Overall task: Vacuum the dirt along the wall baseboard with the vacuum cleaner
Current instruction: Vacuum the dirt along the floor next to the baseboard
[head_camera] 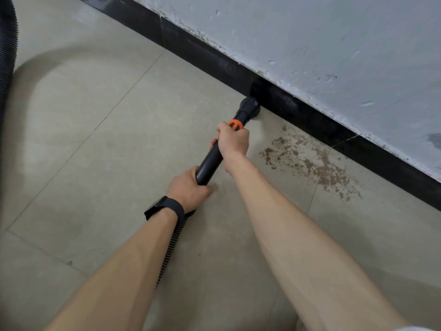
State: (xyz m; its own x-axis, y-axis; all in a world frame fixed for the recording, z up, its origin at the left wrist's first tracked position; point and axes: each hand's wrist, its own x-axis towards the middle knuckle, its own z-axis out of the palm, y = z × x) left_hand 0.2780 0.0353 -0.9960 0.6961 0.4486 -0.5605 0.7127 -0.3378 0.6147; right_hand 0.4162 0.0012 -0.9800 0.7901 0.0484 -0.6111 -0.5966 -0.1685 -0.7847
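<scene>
Both forearms are bare, and a black smartwatch [164, 206] bands the left wrist.

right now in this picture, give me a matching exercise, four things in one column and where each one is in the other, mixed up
Things:
1. nozzle
2. dirt
3. left hand
4. right hand

Places:
A. low on the tube, near the ribbed hose
B. on the tile, right of the tube
C. against the baseboard
D. high on the tube, by the orange ring

Pairs: 1-C, 2-B, 3-A, 4-D
</scene>
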